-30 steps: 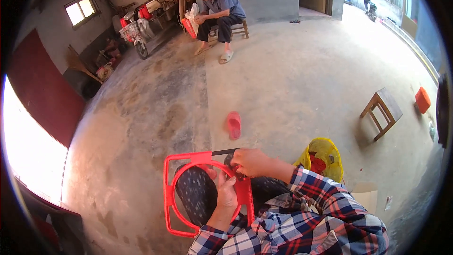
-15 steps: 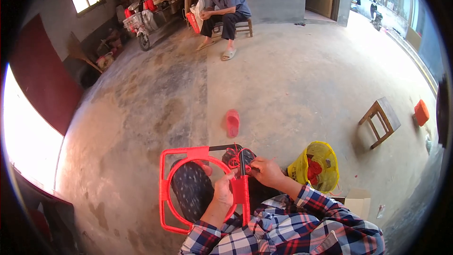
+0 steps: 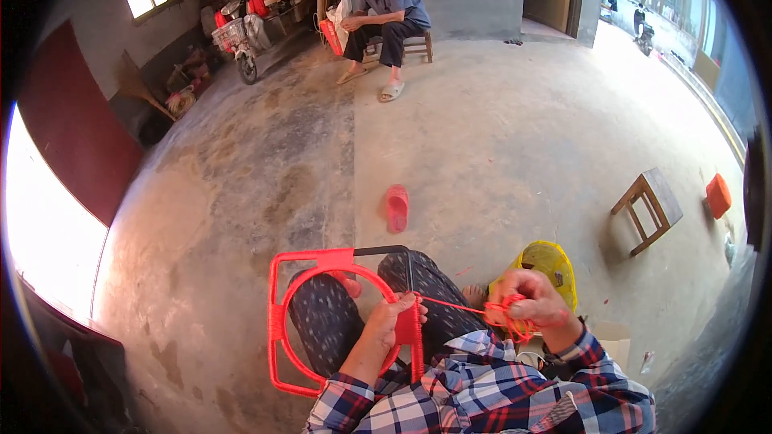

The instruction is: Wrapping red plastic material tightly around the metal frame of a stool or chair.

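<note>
A square metal frame [image 3: 333, 258] with a round ring inside it rests over my lap. Red cord is wound around most of it, while a stretch at its far right corner shows bare black bar. My left hand [image 3: 384, 328] grips the frame's right side, thumb near the point where the cord leaves the bar. From there a red cord [image 3: 450, 304] runs taut to my right hand [image 3: 534, 302], out to the right. That hand is closed around a loose bundle of the same cord, with loops hanging below its fingers.
Behind my right hand stands a yellow bucket [image 3: 555, 255]. A pink slipper [image 3: 396, 209] lies ahead. To the right are a wooden stool [image 3: 655, 197] and an orange-red object [image 3: 718, 195]. A person [image 3: 394, 12] sits at the far wall holding something white and red; a scooter [image 3: 241, 48] stands left of them.
My right hand has moved from the frame's far right corner out to the right, taking the cord bundle with it and drawing the cord straight. My left hand stays on the frame.
</note>
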